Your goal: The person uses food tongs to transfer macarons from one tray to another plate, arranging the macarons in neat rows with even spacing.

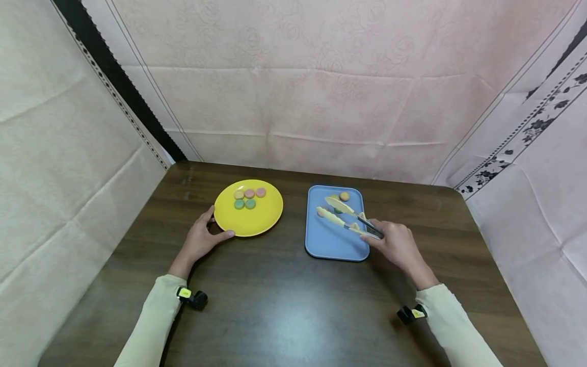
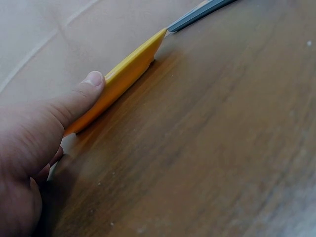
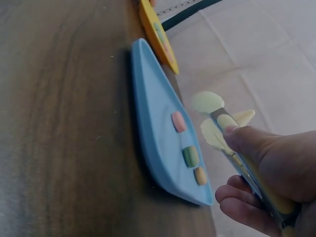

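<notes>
— Right hand [image 1: 398, 243] first: what is it holding?
— Tongs [image 1: 331, 216]. Thumb and fingers are clamped round the handles, and a black wrist camera [image 1: 405, 314] sits at the cuff of the pale sleeve [image 1: 458, 326].
— And the left hand [image 1: 202, 239]?
— Clamped on the rim of a yellow plate [image 1: 247, 221], thumb at the near edge, fingers round at the left side.
— How do the tongs stand?
— Their two pale tips are apart, raised over a blue tray [image 1: 332, 242]. That tray lies flat on the brown wooden worktop [image 1: 275, 285], to the right of the plate with a gap between.
— What lies in the tray?
— A pink macaron [image 3: 178, 122] towards its left side, then a green macaron [image 3: 190, 156], then a tan macaron [image 3: 200, 176] near the far right corner. Something yellowish shows beside the farther tip, too covered to tell.
— On the plate?
— Five macarons, in its far half. Two green ones [image 1: 250, 204] lie nearer; just behind them runs a row, one cream macaron [image 1: 239, 194] at the left and two pink ones [image 1: 249, 193] beside it.
— Farther back?
— Past the worktop's far edge hangs a pale creased cloth [image 1: 298, 97] with a faint rose pattern.
</notes>
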Motion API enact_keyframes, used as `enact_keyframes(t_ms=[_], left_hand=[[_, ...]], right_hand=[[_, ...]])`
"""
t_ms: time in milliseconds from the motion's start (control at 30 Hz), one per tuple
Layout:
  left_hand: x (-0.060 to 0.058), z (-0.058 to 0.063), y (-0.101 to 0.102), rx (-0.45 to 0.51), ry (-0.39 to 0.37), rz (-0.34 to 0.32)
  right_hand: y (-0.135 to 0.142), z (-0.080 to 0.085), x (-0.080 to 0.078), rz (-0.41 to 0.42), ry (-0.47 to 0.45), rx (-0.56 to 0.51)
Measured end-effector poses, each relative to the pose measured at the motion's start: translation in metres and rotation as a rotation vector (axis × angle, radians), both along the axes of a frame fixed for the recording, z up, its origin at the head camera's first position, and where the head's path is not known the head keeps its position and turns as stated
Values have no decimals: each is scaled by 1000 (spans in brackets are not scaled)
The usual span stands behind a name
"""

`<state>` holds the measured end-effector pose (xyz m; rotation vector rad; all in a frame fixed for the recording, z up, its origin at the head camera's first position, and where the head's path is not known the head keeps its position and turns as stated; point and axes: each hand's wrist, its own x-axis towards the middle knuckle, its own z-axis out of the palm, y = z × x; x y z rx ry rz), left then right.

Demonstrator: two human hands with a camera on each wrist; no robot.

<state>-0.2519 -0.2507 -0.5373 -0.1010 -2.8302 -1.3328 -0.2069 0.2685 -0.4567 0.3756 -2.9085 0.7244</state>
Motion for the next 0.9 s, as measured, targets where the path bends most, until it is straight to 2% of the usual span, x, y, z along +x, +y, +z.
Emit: enact_keyframes(t_ms=[300,900], left_hand=[[0,0,0,1,12,1],[1,2,-1,18,-6,-4]], right_hand=[[2,-12,2,15,-12,5],[0,-21,1,4,-75,-5]])
